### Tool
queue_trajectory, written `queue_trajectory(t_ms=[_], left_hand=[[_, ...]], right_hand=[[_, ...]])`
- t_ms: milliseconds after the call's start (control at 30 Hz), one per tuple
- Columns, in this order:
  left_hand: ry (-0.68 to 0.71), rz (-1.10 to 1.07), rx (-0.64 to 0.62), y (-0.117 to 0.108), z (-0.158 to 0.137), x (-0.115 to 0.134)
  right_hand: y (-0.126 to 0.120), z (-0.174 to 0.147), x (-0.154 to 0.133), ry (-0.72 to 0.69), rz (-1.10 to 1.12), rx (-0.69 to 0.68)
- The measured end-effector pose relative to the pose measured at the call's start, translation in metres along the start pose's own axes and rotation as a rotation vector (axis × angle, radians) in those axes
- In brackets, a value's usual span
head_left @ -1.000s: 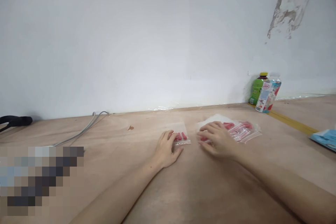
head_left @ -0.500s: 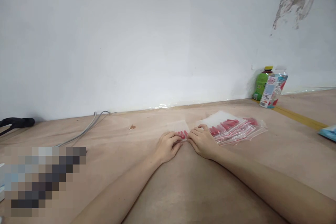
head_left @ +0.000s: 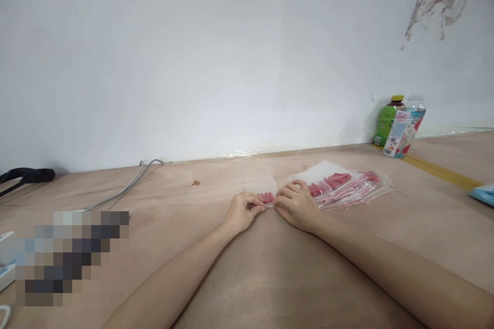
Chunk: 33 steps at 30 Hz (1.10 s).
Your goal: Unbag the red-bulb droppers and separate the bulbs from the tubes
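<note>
A small clear zip bag (head_left: pixel 261 185) lies flat on the wooden table, with several red pieces (head_left: pixel 266 197) in a row near its zip edge. The left corner of that edge is pinched between the thumb and fingers of my left hand (head_left: pixel 244 211). My right hand (head_left: pixel 296 205) grips the right corner, its fingers curled and partly hiding the bag. Just right of it, a fanned pile of similar zip bags (head_left: pixel 347 190) holds more red pieces. What exactly the red pieces are, I cannot make out.
A green bottle (head_left: pixel 382 123) and a clear labelled bottle (head_left: pixel 403 133) stand by the wall at right. A yellow strip (head_left: pixel 443 172) crosses the table there, near a blue packet (head_left: pixel 484 194). Grey cables (head_left: pixel 127 190) and a black object (head_left: pixel 33 179) lie at left, beside a blurred patch.
My left thumb and fingers have closed more tightly on the bag's edge. My right hand has shifted slightly along its corner. The view has moved a little.
</note>
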<state>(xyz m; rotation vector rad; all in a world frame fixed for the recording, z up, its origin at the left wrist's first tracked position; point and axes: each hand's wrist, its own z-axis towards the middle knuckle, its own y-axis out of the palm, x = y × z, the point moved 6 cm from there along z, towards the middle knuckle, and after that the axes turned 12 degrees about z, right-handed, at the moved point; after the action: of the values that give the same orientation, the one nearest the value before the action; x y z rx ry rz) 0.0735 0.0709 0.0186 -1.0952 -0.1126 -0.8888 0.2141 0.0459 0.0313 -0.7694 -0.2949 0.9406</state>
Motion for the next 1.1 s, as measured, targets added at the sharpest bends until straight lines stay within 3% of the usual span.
queue_trajectory(t_ms=[400,667,833,933,1033,1100], left_hand=[[0.121,0.089,-0.057,0.003,0.000,0.018],[0.107,0.145,0.009,0.003,-0.003,0.020],[-0.010,0.153,0.161,-0.009,-0.001,0.009],[-0.048,0.124,0.210,-0.018,0.000,0.001],[-0.023,0.100,0.187,-0.025,-0.001,-0.002],[0.050,0.119,0.105,-0.025,-0.002,0.001]], right_hand=[[0.007,0.006,-0.010,-0.005,-0.018,-0.041],[0.015,0.012,-0.014,0.034,-0.039,-0.101],[0.014,0.010,-0.019,-0.022,0.116,-0.135],[0.008,0.003,-0.018,0.012,0.319,-0.194],[0.002,-0.005,-0.014,0.063,0.528,-0.243],[0.000,-0.008,-0.008,0.103,0.566,-0.216]])
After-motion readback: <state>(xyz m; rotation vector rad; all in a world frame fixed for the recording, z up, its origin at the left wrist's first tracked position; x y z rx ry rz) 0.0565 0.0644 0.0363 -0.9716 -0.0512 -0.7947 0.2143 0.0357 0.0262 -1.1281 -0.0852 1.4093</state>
